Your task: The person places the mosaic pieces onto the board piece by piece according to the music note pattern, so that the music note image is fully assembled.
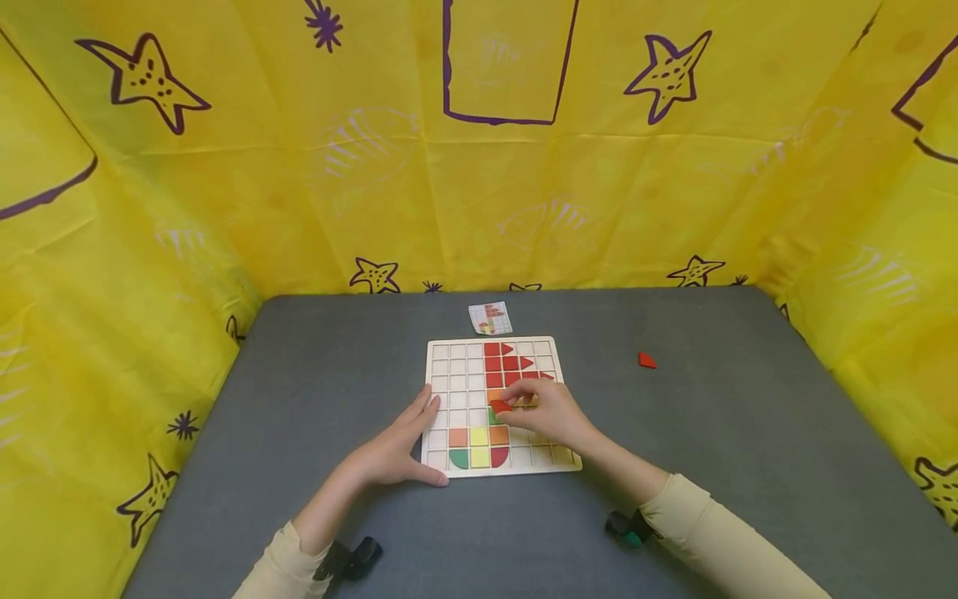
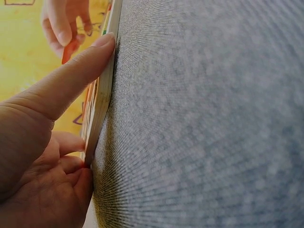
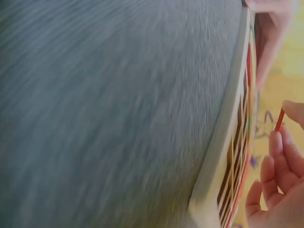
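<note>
A pale wooden grid board [image 1: 449, 374] lies on the table, part filled with coloured tiles. Red square and triangular tiles [image 1: 493, 363] make stepped rows at its far side; orange, yellow, green and red ones sit nearer the front. My right hand [image 1: 552, 413] pinches a small red tile [image 1: 500, 406] between thumb and fingertips just over the board's middle, covering some cells. The tile shows edge-on in the right wrist view [image 3: 280, 120]. Along the board's left side rests my left hand [image 1: 391, 449], its thumb [image 2: 71, 80] against the near edge and its fingers on the left rim.
Beyond the board is a small printed card [image 1: 490, 318] with a coloured grid pattern. A loose red tile [image 1: 647, 360] lies to the right on the grey table [image 1: 711, 433]. Yellow patterned cloth [image 1: 464, 200] hangs around the table's back and sides.
</note>
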A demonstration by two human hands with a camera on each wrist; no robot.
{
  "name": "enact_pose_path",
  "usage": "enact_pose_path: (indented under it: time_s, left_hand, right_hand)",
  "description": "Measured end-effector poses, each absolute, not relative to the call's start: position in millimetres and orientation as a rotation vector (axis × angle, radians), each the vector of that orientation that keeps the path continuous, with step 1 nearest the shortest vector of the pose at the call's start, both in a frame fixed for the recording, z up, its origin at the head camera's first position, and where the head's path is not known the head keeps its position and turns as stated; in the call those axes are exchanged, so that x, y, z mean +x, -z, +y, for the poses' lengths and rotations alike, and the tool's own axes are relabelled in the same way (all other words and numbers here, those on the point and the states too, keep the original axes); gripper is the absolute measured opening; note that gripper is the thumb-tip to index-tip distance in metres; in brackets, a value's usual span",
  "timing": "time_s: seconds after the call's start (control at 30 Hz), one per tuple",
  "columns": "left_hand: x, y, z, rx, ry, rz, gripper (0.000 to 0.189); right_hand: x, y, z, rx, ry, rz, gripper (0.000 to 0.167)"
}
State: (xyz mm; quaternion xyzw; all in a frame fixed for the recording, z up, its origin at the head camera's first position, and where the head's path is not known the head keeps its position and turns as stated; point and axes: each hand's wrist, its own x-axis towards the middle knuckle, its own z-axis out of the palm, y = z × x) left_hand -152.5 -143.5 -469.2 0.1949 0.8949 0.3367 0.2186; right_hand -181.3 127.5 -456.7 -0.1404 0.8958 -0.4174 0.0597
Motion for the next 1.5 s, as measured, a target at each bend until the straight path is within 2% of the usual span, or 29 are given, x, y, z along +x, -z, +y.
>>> enact_pose_path:
  time_s: [0.5, 1.07, 1.3, 1.5]
  left_hand:
    - [-153.7, 468.5, -143.7, 0.542, -0.934, 2.472, 0.119]
    - [-153.2, 466.2, -143.0, 0.558, -0.936, 2.473, 0.118]
    - [-152.6, 465.9, -142.9, 0.550, -0.935, 2.468, 0.118]
    - [-152.9, 467.1, -142.0, 0.537, -0.944, 2.467, 0.119]
  right_hand:
    - [-184.2, 464.7, 94.7, -0.614, 0.839, 2.909, 0.020]
    - [-184.6, 463.9, 92.9, -0.667, 0.769, 2.973, 0.018]
    - [-186.7, 462.2, 110.7, -0.594, 1.010, 2.891, 0.015]
    - [-189.3, 458.9, 159.0, -0.406, 1.211, 2.860, 0.015]
